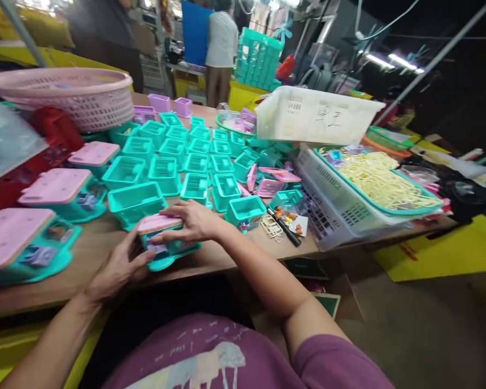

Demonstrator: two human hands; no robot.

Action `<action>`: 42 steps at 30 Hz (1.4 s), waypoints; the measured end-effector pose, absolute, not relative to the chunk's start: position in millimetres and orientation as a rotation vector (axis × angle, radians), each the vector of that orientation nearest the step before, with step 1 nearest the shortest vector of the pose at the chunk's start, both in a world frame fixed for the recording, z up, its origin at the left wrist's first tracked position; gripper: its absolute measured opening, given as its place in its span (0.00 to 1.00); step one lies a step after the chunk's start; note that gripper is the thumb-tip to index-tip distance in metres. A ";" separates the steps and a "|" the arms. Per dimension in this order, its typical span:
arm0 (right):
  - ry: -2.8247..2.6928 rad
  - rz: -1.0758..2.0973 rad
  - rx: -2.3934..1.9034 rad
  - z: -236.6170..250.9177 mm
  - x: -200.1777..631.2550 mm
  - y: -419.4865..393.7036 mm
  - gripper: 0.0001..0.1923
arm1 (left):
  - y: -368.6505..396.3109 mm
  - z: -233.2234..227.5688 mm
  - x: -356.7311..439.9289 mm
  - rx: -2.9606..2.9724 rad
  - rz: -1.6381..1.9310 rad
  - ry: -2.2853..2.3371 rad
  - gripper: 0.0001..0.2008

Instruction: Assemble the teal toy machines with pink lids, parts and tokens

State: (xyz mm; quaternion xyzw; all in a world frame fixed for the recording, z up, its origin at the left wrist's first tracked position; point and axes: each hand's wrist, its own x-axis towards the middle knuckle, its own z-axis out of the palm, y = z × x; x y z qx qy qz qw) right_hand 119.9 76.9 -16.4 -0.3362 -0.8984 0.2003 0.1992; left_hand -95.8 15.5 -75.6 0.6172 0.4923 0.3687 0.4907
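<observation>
At the table's front edge sits a small teal plastic toy box [164,263] with a pink lid [149,222] and a clear front, with something purple behind it. My left hand [119,262] is wrapped round its left side, the fingers partly hidden behind it. From the right, my right hand [194,220] reaches over it, fingers closed across the lid and front. Just behind stands an open teal box [135,202]. Similar boxes with pink lids, such as a lidded box [59,186], stand in a row to the left.
Rows of open teal boxes [195,162] cover the table's middle. A pink basket [101,105] stands back left. On the right are a white bin [316,116], a crate [328,200] with pale yellow pieces, and a black pen-like tool [291,235]. Other people stand behind the table.
</observation>
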 end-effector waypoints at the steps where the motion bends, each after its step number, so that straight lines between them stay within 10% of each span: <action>1: -2.509 0.540 -0.935 -18.8 120.7 75.9 0.32 | 16.5 -76.6 -97.8 1.508 0.877 1.200 0.43; 13: -2.408 0.529 -0.708 -45.9 154.7 25.7 0.53 | -5.3 -63.2 -93.2 2.001 0.706 1.240 0.58; 28: -2.362 0.631 -0.895 -56.1 145.9 24.8 0.48 | -11.0 -62.5 -90.3 1.880 0.766 1.208 0.46; 35: -2.464 0.539 -0.989 -20.7 127.0 34.5 0.47 | -0.8 -65.1 -97.9 1.930 0.714 1.336 0.62; 42: -2.424 0.336 -1.090 -37.4 110.9 33.1 0.49 | 14.5 -105.2 -97.4 1.949 1.006 1.411 0.49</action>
